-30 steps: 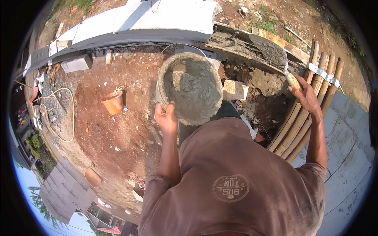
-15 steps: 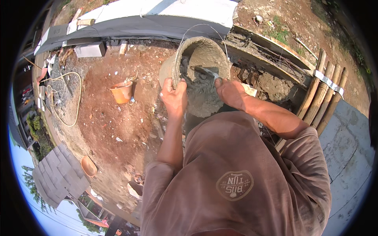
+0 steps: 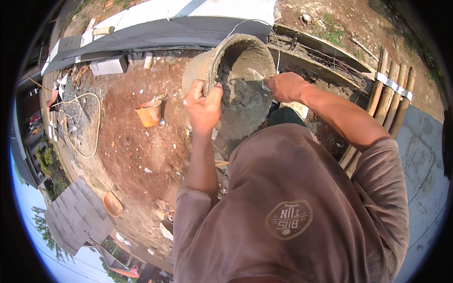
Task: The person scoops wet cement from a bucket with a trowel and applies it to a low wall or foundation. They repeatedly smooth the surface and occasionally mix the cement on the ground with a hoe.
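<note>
A mortar-caked bucket (image 3: 200, 67) is tipped over, its mouth toward me and its thin wire handle standing up on the far side. Wet grey mortar (image 3: 243, 94) lies inside its lower wall, and more spreads just below the rim. My left hand (image 3: 204, 107) is closed round the left edge of the rim, thumb on the inside. At the right edge, my right hand (image 3: 289, 87) is closed on a trowel (image 3: 265, 85). Only a small pale piece of the trowel shows beside the fingers; the rest is hidden by the hand and the bucket.
An orange pail (image 3: 149, 113) stands on the reddish dirt to the left, with a coiled hose (image 3: 98, 123) beyond it. Several bamboo poles (image 3: 387, 96) lean at right. A white-topped wall (image 3: 146, 21) and a grey block (image 3: 108, 65) are on the far side.
The bucket has tipped further and its base has shifted left. My right hand has moved right and up with the trowel, whose dark blade no longer shows across the mortar.
</note>
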A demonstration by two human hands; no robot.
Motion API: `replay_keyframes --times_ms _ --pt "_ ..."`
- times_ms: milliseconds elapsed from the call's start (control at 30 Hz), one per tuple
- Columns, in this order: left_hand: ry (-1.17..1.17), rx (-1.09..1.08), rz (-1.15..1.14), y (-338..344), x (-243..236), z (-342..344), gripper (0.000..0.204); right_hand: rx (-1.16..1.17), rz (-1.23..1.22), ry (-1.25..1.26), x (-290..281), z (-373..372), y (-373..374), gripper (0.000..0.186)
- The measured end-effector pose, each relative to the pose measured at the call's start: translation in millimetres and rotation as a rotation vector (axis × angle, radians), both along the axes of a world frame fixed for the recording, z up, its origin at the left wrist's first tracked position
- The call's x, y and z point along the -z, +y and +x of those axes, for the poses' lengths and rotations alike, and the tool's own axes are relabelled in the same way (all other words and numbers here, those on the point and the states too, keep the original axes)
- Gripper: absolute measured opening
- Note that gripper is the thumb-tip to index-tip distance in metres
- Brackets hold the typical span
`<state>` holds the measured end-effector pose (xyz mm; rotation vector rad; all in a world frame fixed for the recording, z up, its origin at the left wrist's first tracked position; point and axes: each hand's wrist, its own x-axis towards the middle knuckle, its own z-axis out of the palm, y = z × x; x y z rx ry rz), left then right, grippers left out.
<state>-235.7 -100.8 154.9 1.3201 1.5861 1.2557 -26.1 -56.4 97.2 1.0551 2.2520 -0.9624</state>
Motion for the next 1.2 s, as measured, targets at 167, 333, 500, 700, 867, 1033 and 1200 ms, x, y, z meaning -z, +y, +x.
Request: replay_keyframes --times_ms 167,333,500,700,867,1033,1200 --pt "-0.131 -0.008 0.024 3.7 5.5 -10.9 0.025 0.099 -0.262 0.261 3.6 16.9 -26.0 0.049" --pt "-0.314 -0.204 -0.034 -0.9 -4.8 -11.8 0.024 0.335 -0.359 0.673 21.2 19.9 -51.7 0.057" --pt "-0.321 -0.246 -0.056 -8.2 17.8 3.7 0.023 0.396 -0.414 0.642 21.9 56.2 -47.9 0.047" --pt "-0.404 -0.378 -0.185 -17.5 44.8 25.7 0.023 0.578 -0.604 0.459 -17.0 127.6 -31.1 0.043" --pt "-0.374 -0.408 -0.226 -29.9 73.1 20.9 0.019 0.823 -0.583 0.329 -58.5 192.6 -12.0 0.044" --pt "-0.306 -0.445 -0.227 -31.0 60.9 28.6 0.021 0.828 -0.340 0.141 -84.8 224.7 34.5 0.051" --pt "-0.236 -0.459 -0.286 -39.3 64.1 19.1 0.026 0.377 0.328 -0.030 -6.2 225.7 63.2 0.056"
